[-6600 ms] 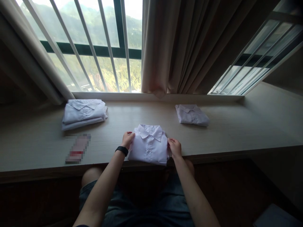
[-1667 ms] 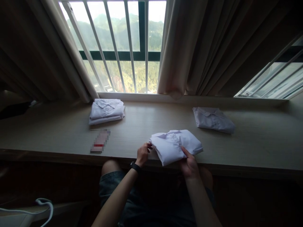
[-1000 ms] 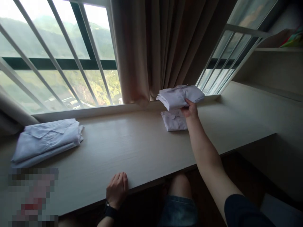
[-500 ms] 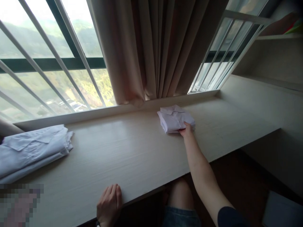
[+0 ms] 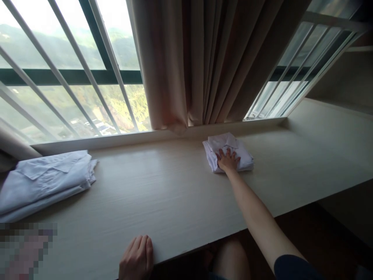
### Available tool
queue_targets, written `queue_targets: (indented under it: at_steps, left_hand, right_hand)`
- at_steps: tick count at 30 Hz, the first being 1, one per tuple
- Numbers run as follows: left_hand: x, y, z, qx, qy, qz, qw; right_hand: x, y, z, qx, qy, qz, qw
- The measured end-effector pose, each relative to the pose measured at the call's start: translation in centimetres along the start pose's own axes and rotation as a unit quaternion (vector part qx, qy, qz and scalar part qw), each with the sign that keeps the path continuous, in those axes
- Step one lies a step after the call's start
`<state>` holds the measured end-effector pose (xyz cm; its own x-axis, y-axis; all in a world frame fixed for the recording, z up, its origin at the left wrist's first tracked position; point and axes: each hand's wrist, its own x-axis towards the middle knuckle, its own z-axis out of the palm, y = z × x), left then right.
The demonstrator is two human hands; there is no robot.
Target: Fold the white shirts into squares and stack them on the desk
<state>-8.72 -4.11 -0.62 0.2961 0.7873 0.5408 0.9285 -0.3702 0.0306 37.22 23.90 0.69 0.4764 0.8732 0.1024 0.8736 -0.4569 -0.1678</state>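
Observation:
A folded white shirt [image 5: 246, 157] with its collar on top lies on the pale desk [image 5: 151, 194], towards the back. My right hand [image 5: 229, 159] is open on it, palm down with spread fingers across its front. Close to the desk's front edge rests my left hand [image 5: 136, 258], its fingers curled together and nothing visible in it. At the far left sits another stack of folded white shirts [image 5: 49, 179], thicker and longer, away from both hands.
Behind the desk hang brown curtains [image 5: 166, 70] between barred windows [image 5: 72, 77]. A low ledge [image 5: 122, 140] runs along the back. A pale shelf unit [image 5: 335, 112] stands at the right. The lower left corner is pixelated. My knee [image 5: 231, 260] shows below the desk edge.
My right hand has gone from holding the folded shirt's front edge to lying flat on top of it. My left hand stays near the desk edge. The view has shifted slightly.

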Motion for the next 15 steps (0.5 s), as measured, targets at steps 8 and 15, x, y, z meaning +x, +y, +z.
queue_targets:
  at_steps: [8,15]
  left_hand:
    - [-0.8,1.1,-0.5,-0.054,-0.045,-0.067,0.995]
    - [3.1,-5.6,-3.3,-0.184,-0.065,-0.230,0.953]
  right_hand:
    - [-2.8,1.4,0.1,0.061,0.104,-0.056,0.991]
    - [-15.6,3.7,5.0,0.218,0.210,-0.140,0.943]
